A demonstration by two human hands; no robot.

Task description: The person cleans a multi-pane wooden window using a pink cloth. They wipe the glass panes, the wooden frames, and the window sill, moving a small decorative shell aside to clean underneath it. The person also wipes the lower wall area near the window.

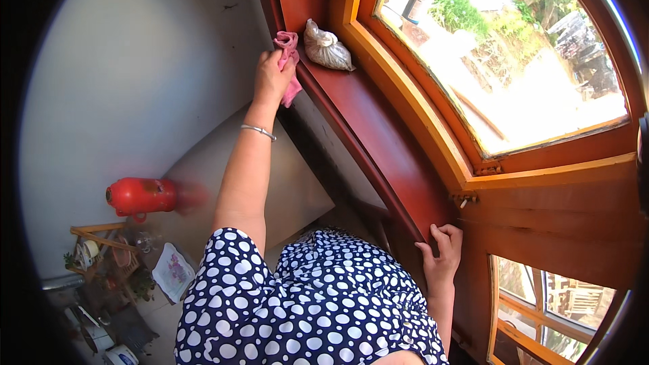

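In the head view I have the left hand (272, 76) clamped on a pink cloth (289, 51), which bunches up above the fingers and hangs down past their right side; the cloth lies at the outer edge of the dark red sill (378, 132); just to the right of this hand, on the sill, I see a tied clear plastic bag (329, 51) with greyish contents; a silver bracelet (258, 132) circles the wrist below the hand.

I have the right hand (443, 253) at the near end of the sill, holding nothing that I can see, thumb and forefinger apart; I cannot tell how firmly it bears on the wood; just above it sits a small latch (465, 201) on the orange window frame (433, 142).

Well to the right of the left hand, beyond the glass, a dark bottle (420, 0) stands outside; well below and left of that hand, I see a red flask (142, 196) and, lower still, a white flowered tray (162, 276).
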